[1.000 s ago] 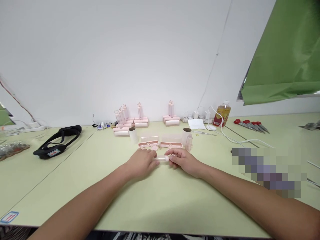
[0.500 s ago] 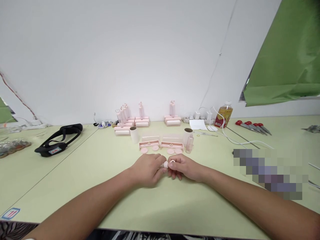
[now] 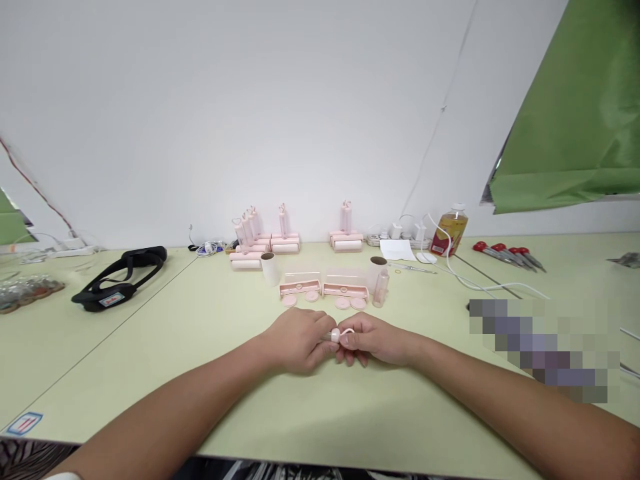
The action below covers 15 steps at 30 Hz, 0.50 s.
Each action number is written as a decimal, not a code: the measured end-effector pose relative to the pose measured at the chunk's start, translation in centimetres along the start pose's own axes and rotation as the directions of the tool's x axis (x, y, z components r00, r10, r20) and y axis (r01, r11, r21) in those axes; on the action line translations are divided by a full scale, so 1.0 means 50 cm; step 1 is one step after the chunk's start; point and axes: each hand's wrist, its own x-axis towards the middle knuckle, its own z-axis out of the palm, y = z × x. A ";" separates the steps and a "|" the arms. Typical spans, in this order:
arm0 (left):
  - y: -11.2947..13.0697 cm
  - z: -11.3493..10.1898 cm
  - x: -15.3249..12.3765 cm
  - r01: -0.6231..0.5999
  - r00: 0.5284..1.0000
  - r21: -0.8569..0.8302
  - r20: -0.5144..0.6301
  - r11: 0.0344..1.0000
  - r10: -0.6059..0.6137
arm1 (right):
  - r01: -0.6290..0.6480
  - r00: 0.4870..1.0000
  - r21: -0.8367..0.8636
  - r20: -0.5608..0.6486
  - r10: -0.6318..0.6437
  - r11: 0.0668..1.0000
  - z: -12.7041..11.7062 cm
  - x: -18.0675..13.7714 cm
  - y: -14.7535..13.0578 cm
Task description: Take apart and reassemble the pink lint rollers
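My left hand (image 3: 301, 339) is closed around a lint roller handle; its pale pink cap (image 3: 335, 335) pokes out between my thumb and forefinger. Most of the handle is hidden in my palm. My right hand (image 3: 367, 339) pinches a white loop (image 3: 347, 332) right at the cap, its other fingers curled below. Both hands meet low over the table. Just beyond lie two open pink roller cases (image 3: 345, 291), (image 3: 300, 288) and several round pink end caps (image 3: 289, 301). A translucent pink handle (image 3: 381, 288) stands to the right, beside a white paper roll (image 3: 377, 267).
Another paper roll (image 3: 270, 270) stands left of the cases. Pink lint rollers (image 3: 245, 257) line the wall. A black head strap (image 3: 120, 277) lies left. On the right are a drink bottle (image 3: 449, 230), a white cable (image 3: 465, 283) and red-handled tools (image 3: 507, 253).
The cap shows a little more between my hands, and the white loop stands out further from my right fingers. Both hands stay together in nearly the same place.
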 end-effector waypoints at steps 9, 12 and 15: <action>-0.011 0.005 -0.002 0.033 0.999 -0.049 0.025 0.998 -0.031 | -0.002 1.000 -0.029 -0.010 0.002 1.000 0.003 0.003 -0.004; -0.012 0.004 -0.002 0.040 0.999 -0.095 0.041 0.995 -0.036 | 0.001 1.000 -0.033 -0.015 -0.001 0.999 0.004 0.004 -0.004; -0.009 0.001 -0.002 0.056 0.997 -0.122 0.064 0.991 -0.049 | -0.059 0.998 -0.042 -0.028 0.058 0.997 0.004 0.004 -0.004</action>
